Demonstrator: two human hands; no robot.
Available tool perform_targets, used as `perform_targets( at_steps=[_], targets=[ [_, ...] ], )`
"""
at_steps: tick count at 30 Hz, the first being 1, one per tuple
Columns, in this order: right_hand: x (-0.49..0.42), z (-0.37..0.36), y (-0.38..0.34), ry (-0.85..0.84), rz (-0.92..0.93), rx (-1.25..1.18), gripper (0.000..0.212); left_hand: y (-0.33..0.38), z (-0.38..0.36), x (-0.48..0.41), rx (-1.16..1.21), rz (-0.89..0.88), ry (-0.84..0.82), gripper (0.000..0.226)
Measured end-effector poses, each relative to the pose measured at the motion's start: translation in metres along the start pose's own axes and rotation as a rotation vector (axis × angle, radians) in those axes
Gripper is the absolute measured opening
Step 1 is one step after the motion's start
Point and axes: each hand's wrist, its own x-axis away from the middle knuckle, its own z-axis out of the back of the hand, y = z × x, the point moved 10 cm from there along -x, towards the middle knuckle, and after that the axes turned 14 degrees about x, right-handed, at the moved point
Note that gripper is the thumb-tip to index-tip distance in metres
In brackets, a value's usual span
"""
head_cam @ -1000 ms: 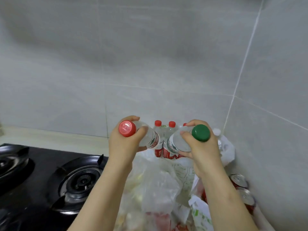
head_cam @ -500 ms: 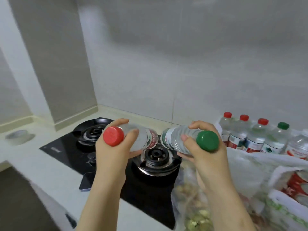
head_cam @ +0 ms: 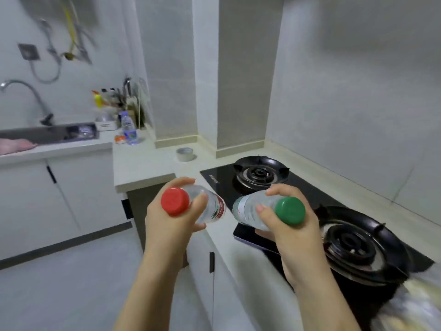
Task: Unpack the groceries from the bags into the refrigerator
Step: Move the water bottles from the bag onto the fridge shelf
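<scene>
A pale floor (head_cam: 71, 283) fills the view left of the gas hob (head_cam: 307, 187), and a light desk (head_cam: 143, 163) carries that hob, running on from its far-left corner towards the wall. White cabinet doors (head_cam: 71, 192) stand well to the left of the hob, under a steel sink (head_cam: 35, 136) set into the farther run of desk. Past the hob's near-right end lies a smeared, pale mass (head_cam: 415, 306), too blurred to name with certainty but possibly a plastic grocery bag. Both hands are raised in front of the hob's left edge, each curled round a clear plastic water bottle held nearly level with its cap towards the person. The left hand (head_cam: 171, 228), just off the hob's left side and over the cabinet fronts, grips the red-capped bottle (head_cam: 214, 207), fingers wrapped over the neck and shoulder. The right hand (head_cam: 296, 240), above the hob's near-left corner, grips the green-capped bottle (head_cam: 248, 211) the same way, its thumb on top. The two bottle bases point towards each other, close but apart. A dark flat slab (head_cam: 243, 235) lies at the hob's front-left corner under the green-capped bottle. Far left of the hob, beside the sink, a small water bottle (head_cam: 129, 130) stands upright. A roll of tape (head_cam: 185, 154) sits on the desk just beyond the hob's far-left corner.
</scene>
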Motion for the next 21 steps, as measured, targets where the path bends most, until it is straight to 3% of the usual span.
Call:
perform_targets(
  at_steps=[8,21],
  targets=[
    [0.013,-0.106,0.011,-0.438,-0.021,-0.007,0.018,0.019,0.107,0.038,-0.088,-0.090,0.380,0.029],
    [0.145,-0.267,-0.023,-1.028,-0.004,-0.092,0.026,0.090,0.259,0.163,-0.221,-0.205,0.855,0.027]
  ],
)
